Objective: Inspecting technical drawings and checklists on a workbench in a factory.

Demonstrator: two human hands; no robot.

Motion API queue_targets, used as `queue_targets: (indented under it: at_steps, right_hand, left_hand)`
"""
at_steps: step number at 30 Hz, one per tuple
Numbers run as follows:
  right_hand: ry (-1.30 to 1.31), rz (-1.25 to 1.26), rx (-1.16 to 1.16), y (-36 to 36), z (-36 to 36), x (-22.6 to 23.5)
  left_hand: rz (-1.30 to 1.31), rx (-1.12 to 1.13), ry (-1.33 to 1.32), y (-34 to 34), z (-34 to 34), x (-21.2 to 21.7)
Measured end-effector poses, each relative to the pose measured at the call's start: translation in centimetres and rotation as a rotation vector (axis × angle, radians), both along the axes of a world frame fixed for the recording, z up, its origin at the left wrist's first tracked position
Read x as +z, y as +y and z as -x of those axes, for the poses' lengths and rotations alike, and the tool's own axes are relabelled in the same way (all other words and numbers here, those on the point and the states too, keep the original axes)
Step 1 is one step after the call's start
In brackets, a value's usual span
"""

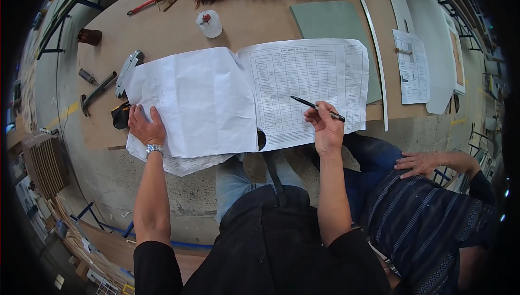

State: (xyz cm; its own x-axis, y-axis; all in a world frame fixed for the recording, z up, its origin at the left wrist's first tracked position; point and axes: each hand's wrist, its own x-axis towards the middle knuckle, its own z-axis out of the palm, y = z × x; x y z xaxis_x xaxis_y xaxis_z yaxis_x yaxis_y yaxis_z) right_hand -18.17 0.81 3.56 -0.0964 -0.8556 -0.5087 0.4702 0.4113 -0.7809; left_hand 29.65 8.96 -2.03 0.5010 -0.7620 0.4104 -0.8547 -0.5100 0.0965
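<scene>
Papers (249, 97) lie spread across the brown counter (162, 29), a blank creased sheet at nine o'clock of a printed table sheet. At the table sheet's lower edge the right hand (326, 127) is closed around a black pen (317, 108), whose tip points to ten o'clock over the grid. Wearing a wristwatch, the left hand (145, 127) rests flat and open on the blank sheet's lower left corner. At three o'clock, another person's hand (420, 163) rests on a knee.
</scene>
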Motion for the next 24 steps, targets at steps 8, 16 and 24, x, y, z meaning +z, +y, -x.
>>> queue_targets:
  at_steps: [8, 16, 24]
  right_hand:
    - [0.197, 0.174, 0.126, -0.6, -2.4, 0.5]
    - [0.060, 0.344, 0.811, 4.3, -10.5, 7.9]
    - [-0.490, 0.110, 1.001, 4.1, -14.5, 8.2]
  left_hand:
    - [0.002, 0.006, -0.008, 0.0, 0.0, 0.1]
    - [0.027, -0.003, -0.003, 0.0, 0.0, 0.0]
    - [0.019, -0.008, -0.004, 0.0, -0.1, 0.0]
